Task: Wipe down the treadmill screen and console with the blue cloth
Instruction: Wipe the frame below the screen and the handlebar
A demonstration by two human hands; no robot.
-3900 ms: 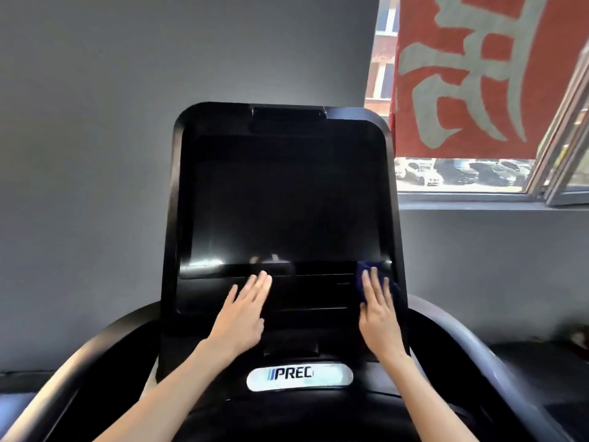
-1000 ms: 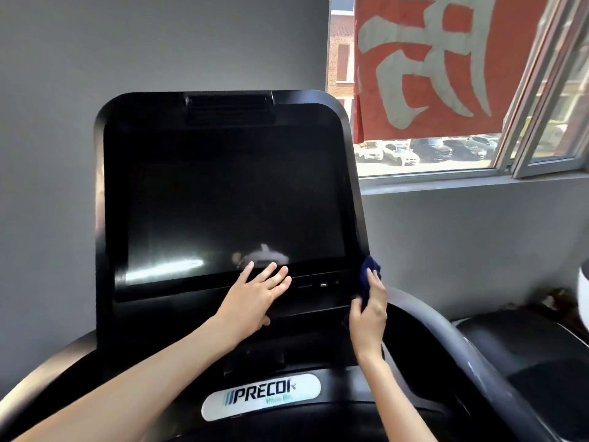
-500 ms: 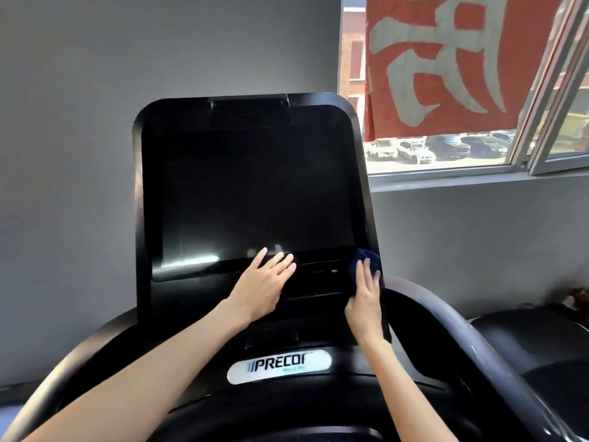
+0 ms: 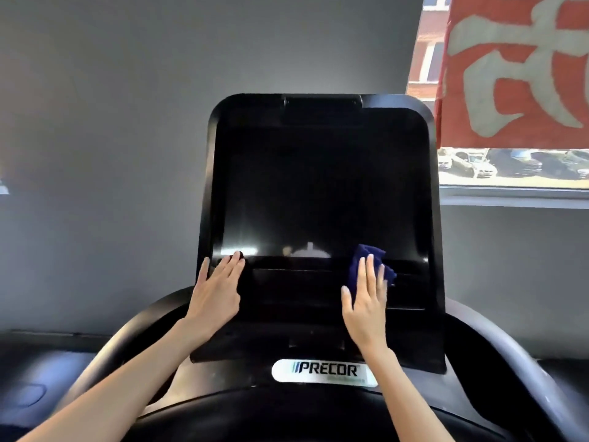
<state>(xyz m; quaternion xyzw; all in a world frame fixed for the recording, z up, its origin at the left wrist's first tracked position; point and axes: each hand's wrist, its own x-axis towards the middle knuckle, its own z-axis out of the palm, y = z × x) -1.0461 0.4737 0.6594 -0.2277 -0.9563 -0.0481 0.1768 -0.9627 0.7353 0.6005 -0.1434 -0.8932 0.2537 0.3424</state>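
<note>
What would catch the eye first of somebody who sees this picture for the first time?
The big black treadmill screen fills the middle, dark and glossy. Just below it, the right hand presses a blue cloth against the console with straight fingers, while the left hand lies flat near the screen's lower left corner. At upper right hangs a red banner with pale characters.

The left grip (image 4: 216, 291) and right grip (image 4: 366, 301) carry pale, longish nails (image 4: 370, 257), on bare forearms (image 4: 134, 374).
</note>
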